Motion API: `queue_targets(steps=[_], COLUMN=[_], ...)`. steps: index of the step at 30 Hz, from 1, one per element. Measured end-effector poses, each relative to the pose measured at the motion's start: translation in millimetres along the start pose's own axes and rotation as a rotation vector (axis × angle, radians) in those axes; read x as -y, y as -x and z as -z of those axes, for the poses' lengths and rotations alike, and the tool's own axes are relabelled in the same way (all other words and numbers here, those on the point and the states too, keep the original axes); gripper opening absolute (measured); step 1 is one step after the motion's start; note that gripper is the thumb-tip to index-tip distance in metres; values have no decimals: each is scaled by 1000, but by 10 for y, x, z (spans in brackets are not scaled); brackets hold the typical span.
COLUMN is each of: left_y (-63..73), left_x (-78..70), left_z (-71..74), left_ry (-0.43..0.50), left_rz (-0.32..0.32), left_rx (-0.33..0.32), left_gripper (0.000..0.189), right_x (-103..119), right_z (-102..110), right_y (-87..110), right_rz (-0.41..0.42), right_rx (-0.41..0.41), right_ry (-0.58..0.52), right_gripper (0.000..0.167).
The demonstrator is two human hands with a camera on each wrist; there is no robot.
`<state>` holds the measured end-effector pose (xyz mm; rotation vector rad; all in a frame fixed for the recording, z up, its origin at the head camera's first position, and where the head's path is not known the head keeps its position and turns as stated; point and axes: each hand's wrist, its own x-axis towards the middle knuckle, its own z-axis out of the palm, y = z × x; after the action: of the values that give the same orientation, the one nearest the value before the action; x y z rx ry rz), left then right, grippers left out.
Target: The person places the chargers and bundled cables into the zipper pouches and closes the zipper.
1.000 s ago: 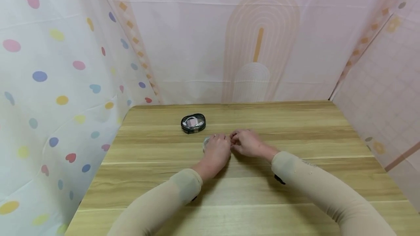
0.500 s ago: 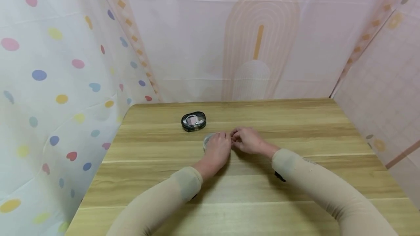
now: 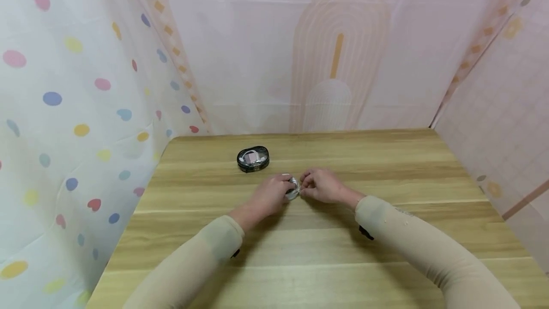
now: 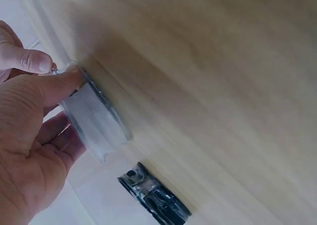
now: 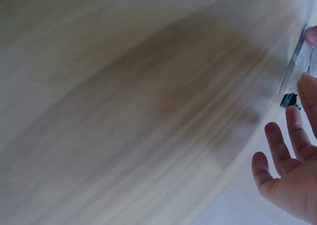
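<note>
My left hand (image 3: 268,197) grips a small clear pouch (image 3: 293,192) near the middle of the wooden table. In the left wrist view the pouch (image 4: 96,118) stands on edge, its thumb side against a see-through face with a pale band along the side. Close by on the right, my right hand (image 3: 323,186) pinches a small shiny piece (image 4: 55,71), like a zipper pull, at the end of the pouch. Its other fingers (image 5: 277,143) are spread apart in the right wrist view. The pouch's far side is hidden by my left hand.
Behind my hands, a little to the left, lies a black-edged clear pouch (image 3: 253,159) with a white cable or band inside. The wooden table (image 3: 386,156) reaches back to a patterned curtain (image 3: 249,61), with more curtains along both sides.
My left hand has turned and drawn back to the left. The clear pouch, earlier seen beyond its left side, now shows between the two hands. My right hand has barely moved.
</note>
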<state>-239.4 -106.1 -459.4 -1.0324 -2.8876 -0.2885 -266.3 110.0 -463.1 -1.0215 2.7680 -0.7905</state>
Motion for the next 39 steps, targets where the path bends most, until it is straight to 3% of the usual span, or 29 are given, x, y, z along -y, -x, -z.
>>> queue_targets(steps=[9, 13, 17, 21, 24, 28, 32, 39], left_y=[10, 43, 101, 155, 170, 161, 147, 142], left_x=[-10, 11, 91, 191, 235, 209, 158, 134], left_z=[-30, -3, 62, 102, 105, 109, 116, 94], left_ry=[-112, -52, 35, 19, -65, -149, -185, -215], left_rz=[-13, 1, -7, -52, -103, -124, -96, -67], left_rx=[-8, 4, 41, 59, 54, 55, 73, 91], left_gripper=[31, 35, 45, 44, 43, 47, 47, 48], right_x=[155, 197, 177, 88, 6, -60, -70, -19], right_z=[-80, -147, -147, -78, -19, 26, 28, 0], right_y=[14, 20, 22, -14, -44, -40, -14, 7], right_rz=[-34, -73, -146, -237, -283, -248, -160, -88], right_rx=[-53, -109, -101, -71, -76, -92, -107, -121], right_ry=[-27, -30, -113, -221, -221, -128, -46, -15], right_gripper=[9, 8, 7, 11, 14, 15, 11, 7])
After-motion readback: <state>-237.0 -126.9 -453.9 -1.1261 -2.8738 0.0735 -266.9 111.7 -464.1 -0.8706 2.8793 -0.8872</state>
